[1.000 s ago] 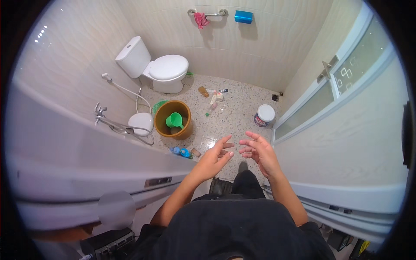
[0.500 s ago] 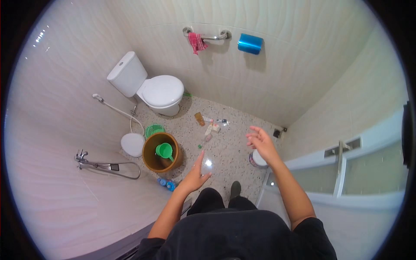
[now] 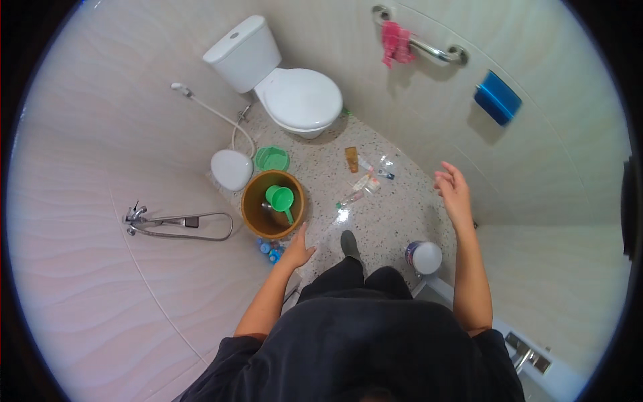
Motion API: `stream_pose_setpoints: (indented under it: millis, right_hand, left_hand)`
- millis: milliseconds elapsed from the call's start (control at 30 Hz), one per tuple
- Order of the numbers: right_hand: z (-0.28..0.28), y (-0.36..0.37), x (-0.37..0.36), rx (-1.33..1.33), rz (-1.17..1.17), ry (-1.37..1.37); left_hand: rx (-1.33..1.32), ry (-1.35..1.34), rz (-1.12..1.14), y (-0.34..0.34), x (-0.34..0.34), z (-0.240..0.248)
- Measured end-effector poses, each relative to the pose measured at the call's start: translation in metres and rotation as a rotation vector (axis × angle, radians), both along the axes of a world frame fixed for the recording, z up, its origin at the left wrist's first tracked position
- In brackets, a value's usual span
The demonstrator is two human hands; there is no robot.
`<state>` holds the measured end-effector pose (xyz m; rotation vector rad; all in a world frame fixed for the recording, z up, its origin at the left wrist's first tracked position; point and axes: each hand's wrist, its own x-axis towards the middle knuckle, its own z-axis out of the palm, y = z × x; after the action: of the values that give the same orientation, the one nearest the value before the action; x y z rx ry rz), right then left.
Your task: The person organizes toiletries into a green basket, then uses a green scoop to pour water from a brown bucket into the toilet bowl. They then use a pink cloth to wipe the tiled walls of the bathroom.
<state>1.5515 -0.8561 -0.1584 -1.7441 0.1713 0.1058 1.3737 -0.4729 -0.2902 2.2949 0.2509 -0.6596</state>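
Observation:
My left hand hangs empty with its fingers apart, closest in view to a brown bucket. A green dipper sits inside that bucket. Out to the right, my right hand is raised, empty, its fingers loosely spread. On the speckled floor between the hands lie several small items: a brown packet, a clear bottle with a green cap, a white tube with a dark end and a pale box. Below my right hand stands a white-lidded tub.
A white toilet stands at the far wall, with a green basket near it. Blue bottles stand beside the bucket. A metal grab bar holds a pink cloth. A door handle shows at lower right.
My view has turned to the right and I have stepped forward, so the toilet and bucket look nearer. Both hands stay empty; the door has mostly left the view.

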Motion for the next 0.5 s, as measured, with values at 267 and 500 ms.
stream_pose_setpoints:
  millis: [267, 500]
  right_hand:
    - [-0.095, 0.023, 0.06, -0.225, 0.182, 0.034]
    - [-0.19, 0.091, 0.144, -0.231, 0.524, 0.135]
  left_hand:
    - [0.037, 0.339, 0.043, 0.027, 0.043, -0.058]
    - [-0.233, 0.1, 0.563, 0.003, 0.069, -0.126]
